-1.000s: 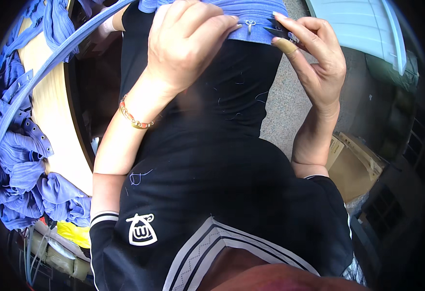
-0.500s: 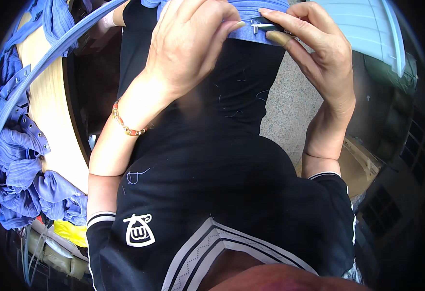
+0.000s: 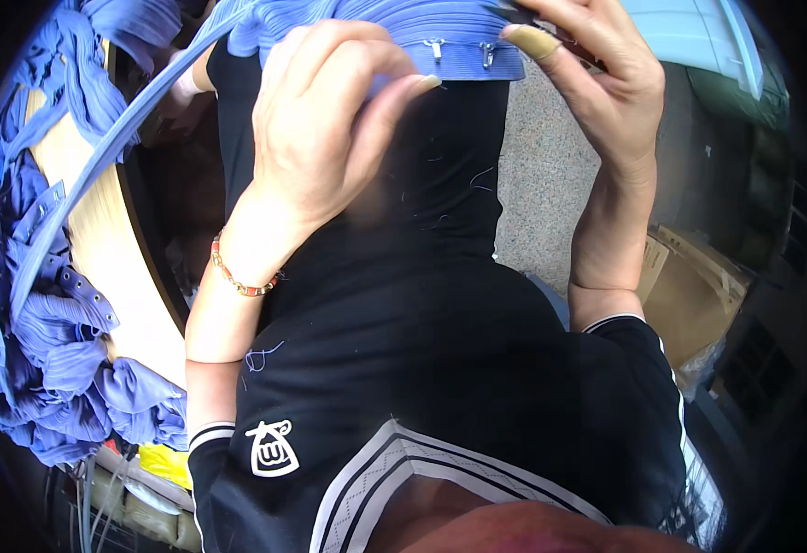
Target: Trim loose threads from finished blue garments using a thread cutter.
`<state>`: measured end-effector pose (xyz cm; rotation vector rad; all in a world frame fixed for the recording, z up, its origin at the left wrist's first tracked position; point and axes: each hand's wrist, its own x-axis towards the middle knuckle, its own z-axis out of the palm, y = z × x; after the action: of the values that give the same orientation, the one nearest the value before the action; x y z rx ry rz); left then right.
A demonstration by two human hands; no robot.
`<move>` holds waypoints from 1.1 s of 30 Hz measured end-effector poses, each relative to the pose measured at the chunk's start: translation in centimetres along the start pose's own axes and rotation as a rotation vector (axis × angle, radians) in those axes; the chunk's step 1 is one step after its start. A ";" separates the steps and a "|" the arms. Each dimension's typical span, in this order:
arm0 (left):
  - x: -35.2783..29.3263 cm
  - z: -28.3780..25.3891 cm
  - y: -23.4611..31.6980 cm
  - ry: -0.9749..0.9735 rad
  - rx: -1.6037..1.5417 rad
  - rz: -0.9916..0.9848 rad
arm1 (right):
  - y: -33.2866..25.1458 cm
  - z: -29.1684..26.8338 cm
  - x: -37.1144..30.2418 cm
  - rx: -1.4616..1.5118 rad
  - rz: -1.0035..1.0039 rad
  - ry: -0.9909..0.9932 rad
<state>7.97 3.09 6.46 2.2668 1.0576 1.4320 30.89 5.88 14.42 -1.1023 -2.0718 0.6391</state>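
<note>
Across my lap at the top lies a blue ribbed garment, its flat band carrying two small metal hooks, a left hook and a right hook. My left hand is just left of the hooks, thumb and fingers closed in a pinch. Whatever may be between its fingertips is too small to make out. At the garment's right end, my right hand is closed round small dark thread snips, partly cut off by the top edge. A tan cover wraps that thumb.
On the left, a pale wooden table edge bears heaped blue garments. A long blue strip runs from there to my lap. A light blue plastic surface is at the upper right, with a cardboard box below it.
The snips have moved up and away from the hooks, and both hooks now show. My left hand has drawn back left and slightly down, still pinched.
</note>
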 end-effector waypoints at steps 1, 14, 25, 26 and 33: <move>0.3 0.3 0.0 -0.006 -0.004 0.012 | 0.3 -0.2 -0.4 -0.004 0.003 0.013; 2.4 2.3 -0.5 0.039 0.305 0.237 | 1.7 -0.8 -3.5 0.131 0.116 0.162; 2.3 2.6 0.9 0.022 0.158 0.154 | 1.7 -0.4 -3.6 0.067 0.059 0.025; 2.4 2.6 1.1 0.015 0.159 0.138 | 1.8 -0.5 -3.6 0.067 0.037 0.011; 2.2 2.7 1.4 0.005 0.181 0.126 | 1.9 -0.3 -3.2 0.047 -0.021 -0.022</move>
<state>11.45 4.08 7.41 2.4981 1.1043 1.4426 33.35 4.19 12.27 -1.0505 -2.0737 0.6894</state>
